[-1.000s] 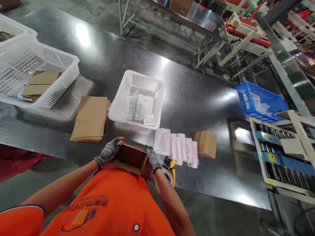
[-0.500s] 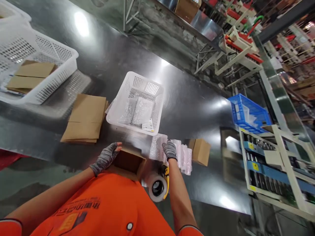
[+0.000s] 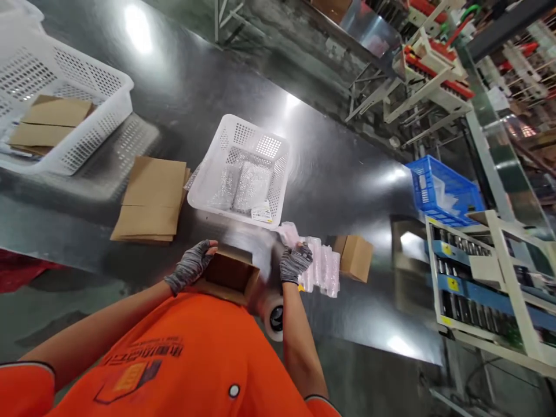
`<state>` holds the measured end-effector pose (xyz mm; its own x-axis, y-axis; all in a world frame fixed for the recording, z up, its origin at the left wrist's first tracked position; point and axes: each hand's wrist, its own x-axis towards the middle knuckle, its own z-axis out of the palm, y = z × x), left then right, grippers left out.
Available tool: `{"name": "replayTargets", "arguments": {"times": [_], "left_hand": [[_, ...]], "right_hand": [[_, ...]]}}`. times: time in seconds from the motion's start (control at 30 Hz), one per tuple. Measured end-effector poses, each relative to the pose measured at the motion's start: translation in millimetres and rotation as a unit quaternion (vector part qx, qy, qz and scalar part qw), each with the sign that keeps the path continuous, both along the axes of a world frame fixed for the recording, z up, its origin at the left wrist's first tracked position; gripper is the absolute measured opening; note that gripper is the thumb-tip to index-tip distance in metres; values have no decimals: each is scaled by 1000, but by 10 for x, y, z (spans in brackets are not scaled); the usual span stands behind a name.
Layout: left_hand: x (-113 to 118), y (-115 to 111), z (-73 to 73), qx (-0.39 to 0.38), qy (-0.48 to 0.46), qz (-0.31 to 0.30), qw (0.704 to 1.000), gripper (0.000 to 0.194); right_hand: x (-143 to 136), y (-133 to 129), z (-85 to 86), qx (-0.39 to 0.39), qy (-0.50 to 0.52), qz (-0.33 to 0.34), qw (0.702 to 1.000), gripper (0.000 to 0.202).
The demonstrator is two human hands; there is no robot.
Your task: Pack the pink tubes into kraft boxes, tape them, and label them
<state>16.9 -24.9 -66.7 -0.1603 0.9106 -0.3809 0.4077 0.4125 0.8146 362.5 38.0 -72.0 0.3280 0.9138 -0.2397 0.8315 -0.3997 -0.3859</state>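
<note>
My left hand (image 3: pixel 194 265), in a grey glove with bare fingertips, is closed on the rim of an open cardboard box (image 3: pixel 249 284) close against my body. The inside of the box is dark. My right hand (image 3: pixel 296 262), gloved the same way, has its fingers curled round a bubble-wrapped packet (image 3: pixel 288 233), whose far end sticks out beyond the knuckles. Just right of that hand several more pinkish bubble-wrapped packets (image 3: pixel 325 269) lie side by side. A tape dispenser's roll (image 3: pixel 273 317) stands by my right forearm, which partly covers it.
Ahead is a white basket (image 3: pixel 237 214) with bubble-wrapped items and a labelled packet. Flat cardboard (image 3: pixel 150 194) is stacked left of it, near a larger white basket (image 3: pixel 102 124). A closed carton (image 3: pixel 357 258), blue crate (image 3: pixel 447 191) and rack of dark parts (image 3: pixel 471 284) are on the right.
My right hand has drawn slightly left, and the packet in it has lifted and turned away from the row. My left hand stays at the box rim. The view has shifted slightly.
</note>
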Motion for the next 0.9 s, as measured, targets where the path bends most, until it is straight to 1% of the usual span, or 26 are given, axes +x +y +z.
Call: {"name": "replayTargets", "arguments": {"times": [0.13, 0.23, 0.33, 0.47, 0.53, 0.63, 0.7, 0.77, 0.83, 0.9], "left_hand": [[13, 32, 36, -3, 15, 2, 1000, 21], [28, 44, 26, 0, 16, 4, 1000, 18], [39, 46, -7, 4, 15, 2, 1000, 20], [49, 51, -46, 2, 18, 6, 1000, 22], [50, 60, -52, 2, 17, 6, 1000, 21], [49, 80, -40, 5, 9, 5, 1000, 19], [52, 92, -24, 6, 2, 8, 1000, 19], [63, 99, -5, 5, -8, 12, 1000, 22], [83, 102, 10, 1, -22, 16, 1000, 28], [103, 108, 18, -12, -41, 22, 999, 37]], "right_hand": [[-282, -234, -45, -34, 34, 91, 995, 23], [-368, -305, -84, -71, 49, 124, 989, 18], [-273, -162, -65, -93, 61, 148, 983, 21], [-129, 166, -14, -93, 87, 183, 975, 45], [-137, 270, -16, -88, 100, 194, 972, 52], [-212, 302, -25, -73, 114, 204, 970, 54], [-249, 244, 17, -59, 117, 208, 969, 52], [-262, 110, 126, -41, 115, 212, 970, 45], [-287, -100, 280, -18, 116, 222, 968, 38], [-386, -356, 417, 15, 128, 250, 960, 34]]}}
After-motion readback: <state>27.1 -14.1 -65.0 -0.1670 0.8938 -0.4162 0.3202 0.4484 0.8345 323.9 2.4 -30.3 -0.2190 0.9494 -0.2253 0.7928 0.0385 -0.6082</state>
